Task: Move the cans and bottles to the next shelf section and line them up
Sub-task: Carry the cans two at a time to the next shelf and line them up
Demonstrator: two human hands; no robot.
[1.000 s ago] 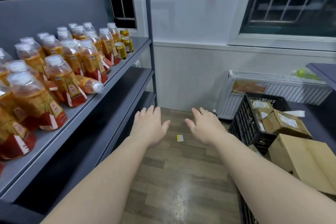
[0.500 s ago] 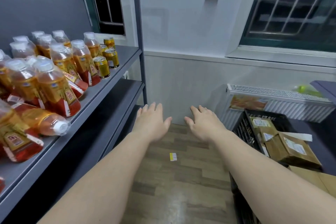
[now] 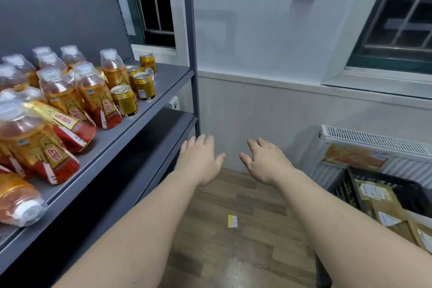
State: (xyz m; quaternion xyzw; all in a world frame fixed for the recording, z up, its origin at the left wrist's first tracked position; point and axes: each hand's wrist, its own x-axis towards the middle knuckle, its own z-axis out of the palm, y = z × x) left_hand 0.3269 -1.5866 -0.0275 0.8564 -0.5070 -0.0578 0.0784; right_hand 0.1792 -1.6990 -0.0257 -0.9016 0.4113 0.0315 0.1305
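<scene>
Head view: over the last second you step along the rack, so the cans at the far end of the shelf now sit much closer and fewer tea bottles fit in frame. Your left hand and right hand stay stretched out over the floor, fingers spread and holding nothing, just past the shelf's end post and well apart from any drink. So nothing has been moved in this stretch; you are only repositioning, probably to start on the cans.

The gold cans stand upright in a loose cluster just beside the rightmost bottles, with bare shelf beyond them. Most bottles stand, but one leaning bottle tips across its neighbours and one fallen bottle lies on its side, cap toward you. Both will need righting.

On your right, a black crate holds brown labelled parcels and no drinks that you can see.
</scene>
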